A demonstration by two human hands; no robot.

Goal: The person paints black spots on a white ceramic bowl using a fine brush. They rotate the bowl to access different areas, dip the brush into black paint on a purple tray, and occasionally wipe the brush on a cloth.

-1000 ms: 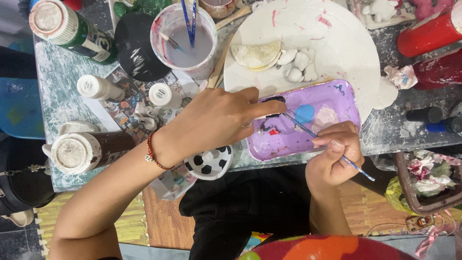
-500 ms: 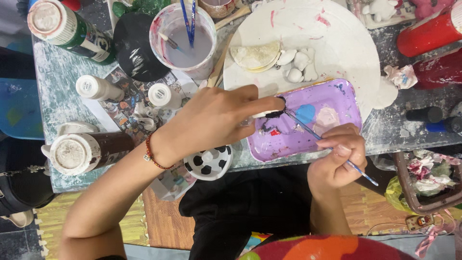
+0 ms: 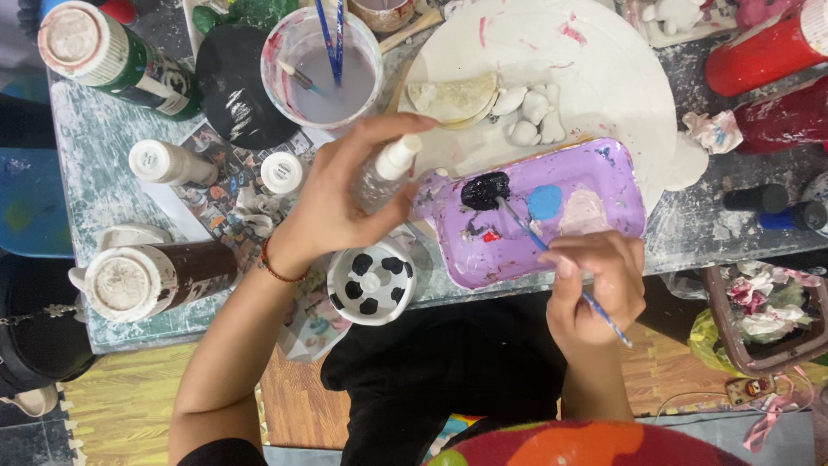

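Two hands work over a purple paint tray [image 3: 604, 237] at the near edge of a paint-spattered desk [image 3: 95, 155]. The left hand [image 3: 341, 198], just left of the tray, is closed around a small clear bottle [image 3: 375, 181] with a white cap, fingers curled about its body and the cap tilted toward the tray's left rim. The right hand [image 3: 599, 285], at the tray's near edge, pinches a thin blue paintbrush [image 3: 552, 255] between thumb and fingertips; the brush slants up across the tray, its tip resting in a black blob of paint [image 3: 485, 190], beside dabs of blue and pale pink. Half a second earlier the left hand lay stretched over the tray's left end with a finger pointing at the black paint; it has since pulled back to the left and lifted, bringing the bottle into view. The right hand has kept its grip and place. Beyond the tray sit a white round board [image 3: 595, 86] and a cup of cloudy water [image 3: 323, 73]; left of the tray stands a black-spotted white pot [image 3: 373, 283].
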